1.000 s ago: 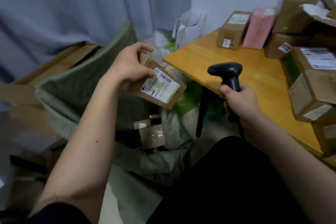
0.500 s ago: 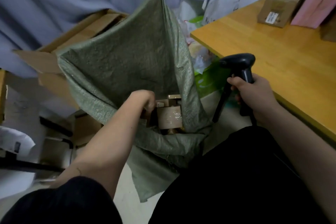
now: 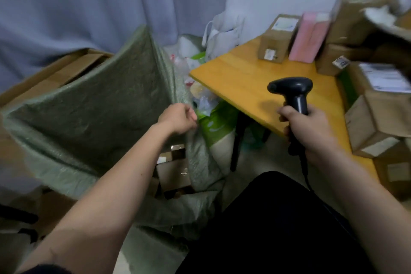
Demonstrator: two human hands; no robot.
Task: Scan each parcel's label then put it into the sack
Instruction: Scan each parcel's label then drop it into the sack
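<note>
The green woven sack [image 3: 93,104] stands open on the floor to my left, with several brown parcels [image 3: 174,170] lying in its bottom. My left hand [image 3: 178,119] hovers at the sack's right rim with its fingers curled, and I see nothing in it. Over the corner of the wooden table [image 3: 242,87], my right hand [image 3: 311,128] grips the handle of the black barcode scanner [image 3: 291,89], whose head points left. More parcels wait on the table: a brown labelled box [image 3: 277,40], a pink one [image 3: 311,36] and a near box [image 3: 378,123].
Flattened cardboard [image 3: 66,66] leans behind the sack against a grey curtain. A white paper bag [image 3: 222,35] and plastic bags [image 3: 206,104] crowd the floor between sack and table. A black table leg [image 3: 236,140] stands beside the sack. My dark-clothed lap fills the bottom.
A second ago my left hand held a labelled parcel by the scanner. It then went down into the sack and has come back up with nothing. The view has swung right.
</note>
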